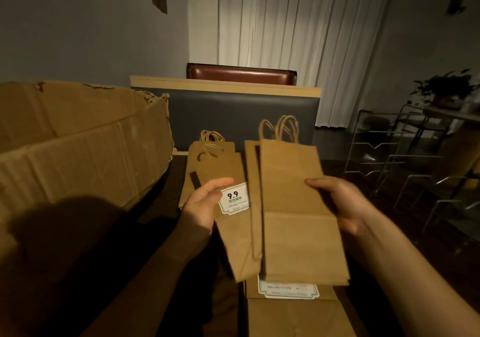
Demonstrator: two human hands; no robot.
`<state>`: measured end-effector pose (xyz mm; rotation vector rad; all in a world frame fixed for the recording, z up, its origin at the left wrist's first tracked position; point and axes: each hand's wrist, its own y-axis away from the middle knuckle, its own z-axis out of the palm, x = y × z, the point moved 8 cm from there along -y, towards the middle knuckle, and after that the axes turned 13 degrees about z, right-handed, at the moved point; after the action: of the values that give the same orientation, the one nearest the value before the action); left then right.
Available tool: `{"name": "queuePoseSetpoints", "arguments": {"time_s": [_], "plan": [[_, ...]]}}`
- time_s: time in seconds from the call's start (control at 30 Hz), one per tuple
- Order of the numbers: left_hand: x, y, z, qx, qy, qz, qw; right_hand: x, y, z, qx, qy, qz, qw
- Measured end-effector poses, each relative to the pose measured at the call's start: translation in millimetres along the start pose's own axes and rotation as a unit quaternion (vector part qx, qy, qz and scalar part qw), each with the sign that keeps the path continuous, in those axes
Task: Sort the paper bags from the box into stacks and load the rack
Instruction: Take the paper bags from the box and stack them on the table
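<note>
Both my hands are raised over a dark table, each holding flat brown paper bags. My left hand [205, 204] grips a bag with a white 9.9 label [228, 232], thumb on top. My right hand [340, 204] holds a plain brown bag [296, 212] by its right edge, handles pointing away; a further bag edge [253, 206] shows between the two. Behind the left hand a stack of bags [210, 160] lies on the table. Another labelled bag [288, 305] lies below, near me. The big open cardboard box [83, 149] stands at the left. A wire rack [389, 155] stands at the right.
A grey padded bench back with a wooden top [228, 108] faces me, a brown chair [241, 73] behind it. White curtains hang at the back. A potted plant [444, 87] sits on a side table at the far right, beyond the rack.
</note>
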<state>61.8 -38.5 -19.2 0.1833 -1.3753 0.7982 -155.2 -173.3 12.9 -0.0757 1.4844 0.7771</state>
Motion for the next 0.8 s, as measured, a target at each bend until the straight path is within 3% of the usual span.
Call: {"name": "queuePoseSetpoints", "arguments": {"time_s": [0.13, 0.33, 0.53, 0.7, 0.8], "plan": [[-7.1, -3.1, 1.8, 0.013, 0.028, -0.025, 0.999, -46.3, 24.0, -18.3, 0.071, 0.092, -0.061, 0.991], [-12.1, 10.5, 21.9, -0.011, 0.139, -0.082, 0.987, -22.2, 18.2, 37.6, -0.037, 0.157, 0.011, 0.987], [-10.4, 9.5, 4.3, 0.048, 0.098, -0.084, 0.990, -47.5, 17.5, 19.3, 0.094, 0.210, -0.051, 0.972], [-6.9, 7.9, -1.4, 0.028, 0.040, -0.069, 0.996, -133.9, 73.8, 25.5, 0.190, 0.416, -0.171, 0.873], [-8.0, 8.7, 4.0, 0.023, 0.075, -0.070, 0.994, -128.4, 88.0, 85.1, 0.136, 0.506, -0.201, 0.828]]}}
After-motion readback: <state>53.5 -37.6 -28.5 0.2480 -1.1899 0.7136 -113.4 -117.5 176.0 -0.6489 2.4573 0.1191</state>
